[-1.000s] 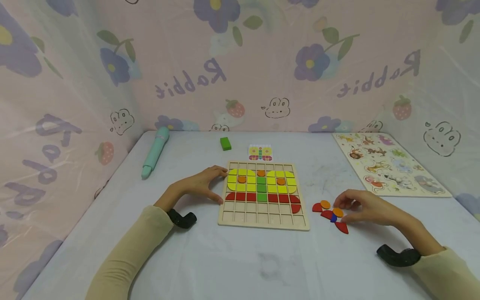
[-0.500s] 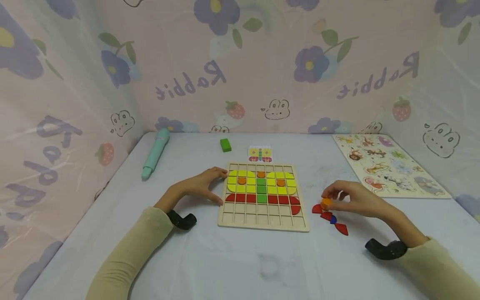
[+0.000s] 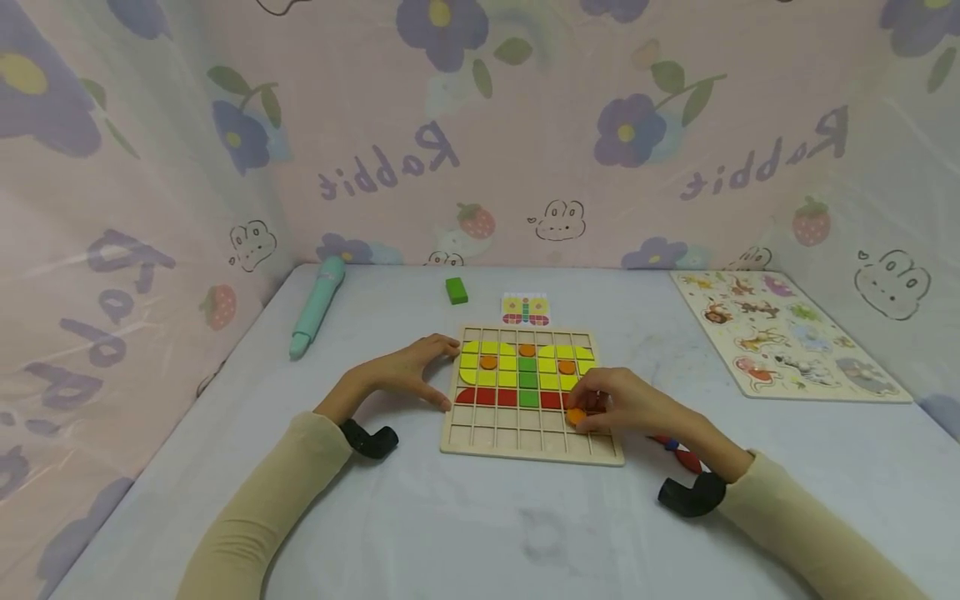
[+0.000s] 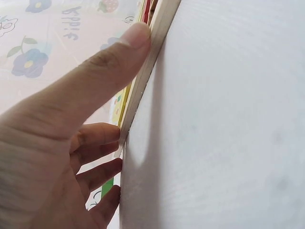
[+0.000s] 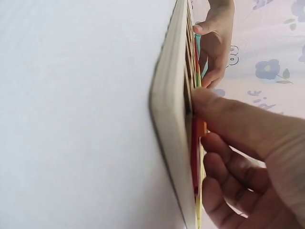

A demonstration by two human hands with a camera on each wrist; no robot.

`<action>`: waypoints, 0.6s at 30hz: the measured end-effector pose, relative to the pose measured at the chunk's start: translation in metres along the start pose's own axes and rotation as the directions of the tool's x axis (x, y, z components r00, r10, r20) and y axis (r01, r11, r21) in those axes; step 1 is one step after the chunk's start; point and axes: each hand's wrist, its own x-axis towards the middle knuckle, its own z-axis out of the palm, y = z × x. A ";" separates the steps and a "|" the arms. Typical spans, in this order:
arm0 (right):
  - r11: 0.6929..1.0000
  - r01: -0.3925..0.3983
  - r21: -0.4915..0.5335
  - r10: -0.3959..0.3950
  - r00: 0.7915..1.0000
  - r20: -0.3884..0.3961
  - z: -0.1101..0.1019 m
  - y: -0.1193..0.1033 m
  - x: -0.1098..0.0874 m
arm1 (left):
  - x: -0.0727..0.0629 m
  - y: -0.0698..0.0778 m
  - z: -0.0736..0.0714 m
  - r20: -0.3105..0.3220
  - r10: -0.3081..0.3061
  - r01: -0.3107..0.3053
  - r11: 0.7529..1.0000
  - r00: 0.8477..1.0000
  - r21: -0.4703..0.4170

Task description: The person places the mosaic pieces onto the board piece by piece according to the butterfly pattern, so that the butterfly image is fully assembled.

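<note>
A wooden grid board (image 3: 506,435) lies on the table with yellow, green, red and orange pieces set in its cells. My left hand (image 3: 405,371) touches the board's left edge, its thumb and fingertips spread along the side, as the left wrist view also shows. My right hand (image 3: 630,402) is over the board's right part and pinches an orange disc (image 3: 575,416) between thumb and fingers, just below the red row. That hand hides some red pieces on the board's right. Beside the board, red pieces (image 3: 687,461) and a blue piece (image 3: 671,445) show partly behind the right forearm.
Behind the board lies a small butterfly pattern card (image 3: 526,309), with a green block (image 3: 456,290) to its left. A teal microphone-like stick (image 3: 318,308) lies at the far left. An animal puzzle board (image 3: 787,337) lies at the back right. Patterned curtains surround the table.
My right hand has picked up an orange disc from the loose pieces and moved it left to over the board. My left hand has stayed at the board's edge.
</note>
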 end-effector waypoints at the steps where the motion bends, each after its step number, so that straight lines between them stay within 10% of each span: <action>1: 1.000 -0.009 0.008 0.009 1.000 0.009 0.001 0.000 0.001 | 0.000 0.000 0.000 0.001 0.002 -0.002 1.000 1.000 -0.001; 18: 1.000 0.012 0.002 -0.012 0.999 0.032 0.001 0.001 0.001 | 0.001 0.000 0.000 0.006 -0.009 0.009 1.000 1.000 -0.001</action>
